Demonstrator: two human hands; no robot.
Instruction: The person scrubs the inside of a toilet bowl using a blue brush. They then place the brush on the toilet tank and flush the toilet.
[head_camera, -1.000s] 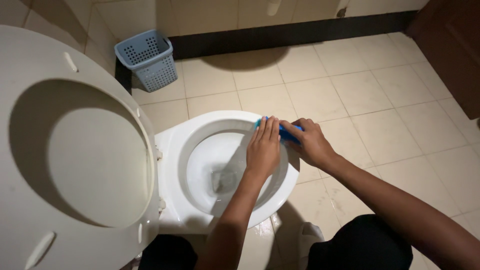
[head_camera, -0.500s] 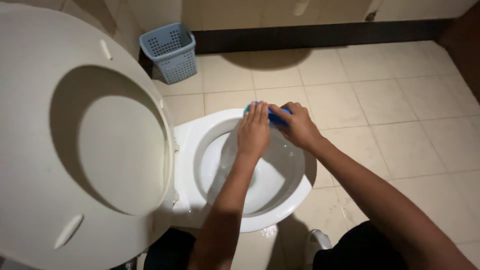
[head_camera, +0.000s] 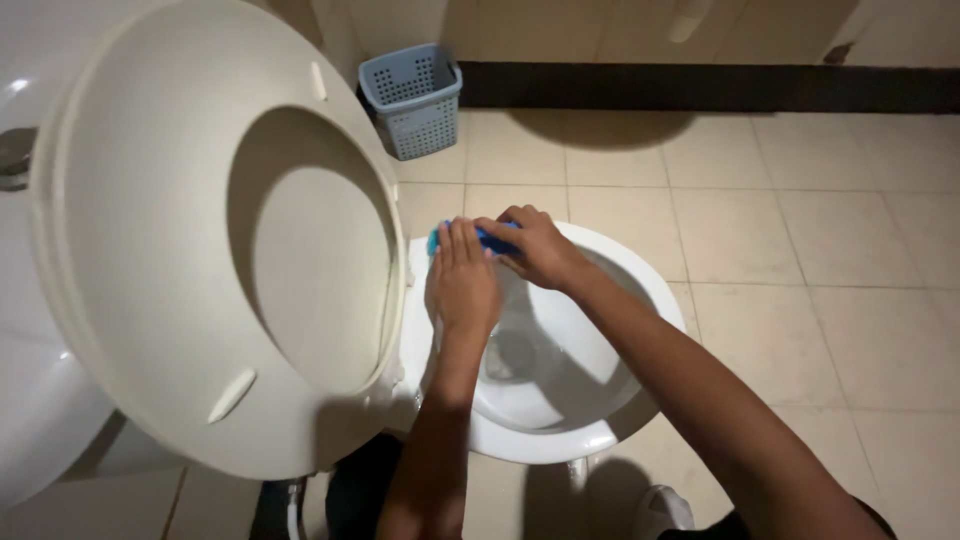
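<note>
Two bare forearms come up from the near edge, with no sleeves, watch, rings or gloves showing on either. The left hand (head_camera: 462, 285) and right hand (head_camera: 535, 250) are bare too, nails short. Dark clothing (head_camera: 360, 490) shows low at the near edge, and a white shoe (head_camera: 662, 510) beside it.
</note>
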